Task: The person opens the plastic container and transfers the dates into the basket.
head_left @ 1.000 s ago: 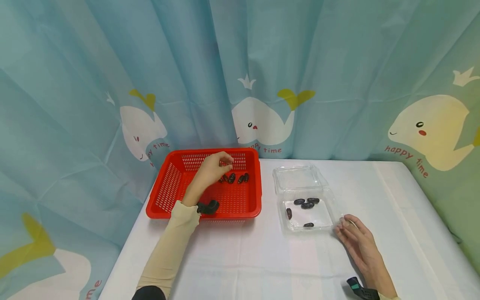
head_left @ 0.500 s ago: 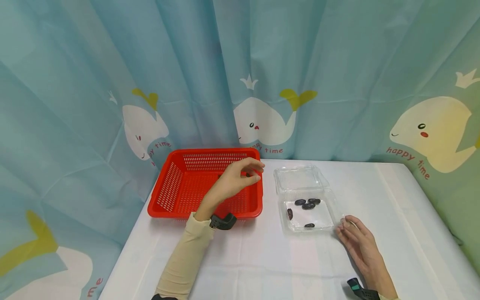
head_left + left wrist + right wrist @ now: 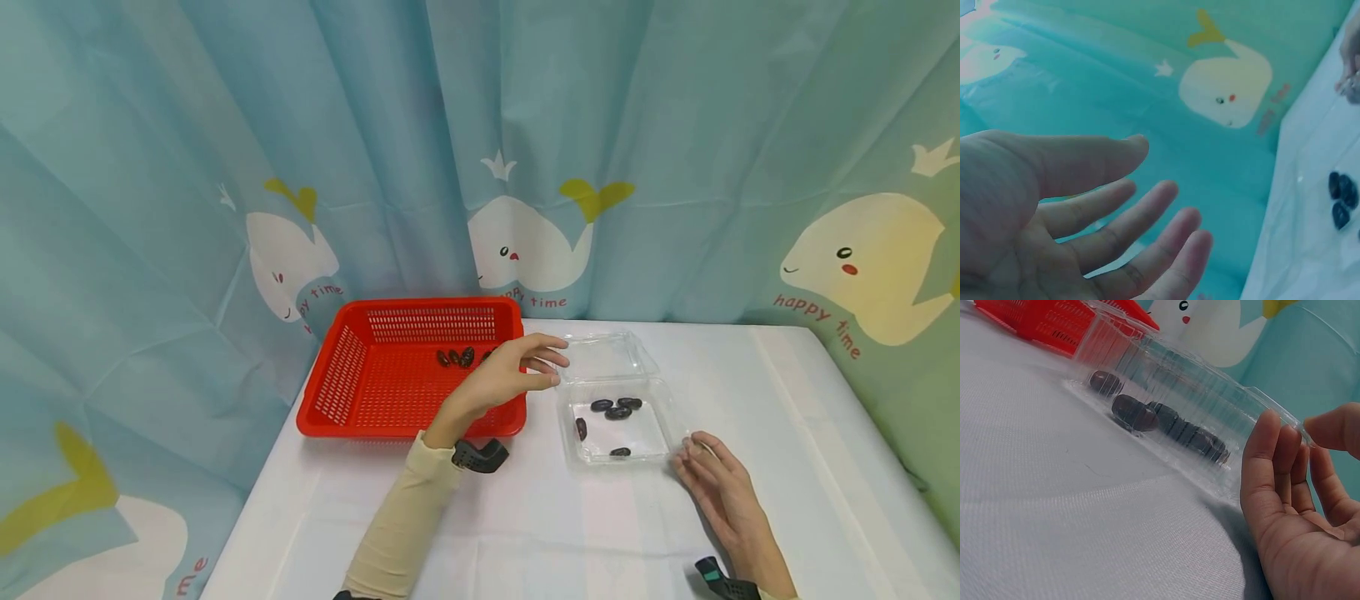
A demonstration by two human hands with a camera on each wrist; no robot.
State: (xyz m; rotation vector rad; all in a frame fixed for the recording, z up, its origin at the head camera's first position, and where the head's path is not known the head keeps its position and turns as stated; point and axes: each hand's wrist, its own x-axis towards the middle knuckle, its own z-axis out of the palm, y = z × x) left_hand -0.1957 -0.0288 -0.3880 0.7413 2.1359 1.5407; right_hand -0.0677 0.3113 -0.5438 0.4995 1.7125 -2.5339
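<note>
While the right hand (image 3: 723, 492) lies flat on the table (image 3: 525, 533), its straight fingers (image 3: 1272, 456) touch the near right corner of the clear box (image 3: 617, 417) and steady it. That box is thin moulded plastic; it looks very light and flexible, likely to skid or buckle under a push, so the rim or corner is probably the place to hold it, gently. Five dates (image 3: 617, 410) lie in its tray: a cluster of three toward the back, one at the left wall, one at the front. They look small, light, wrinkled and perhaps a little tacky, best pinched across the middle between thumb and fingertip.

Farther off, the left hand (image 3: 517, 375) hovers between the box and the red basket (image 3: 352, 392), over the basket's right rim. Its fingers (image 3: 1147, 219) are spread and relaxed, and the wrist view shows nothing in the palm. Three or so more dates (image 3: 459, 358) rest near the basket's back wall; this basket looks stiff and light.
</note>
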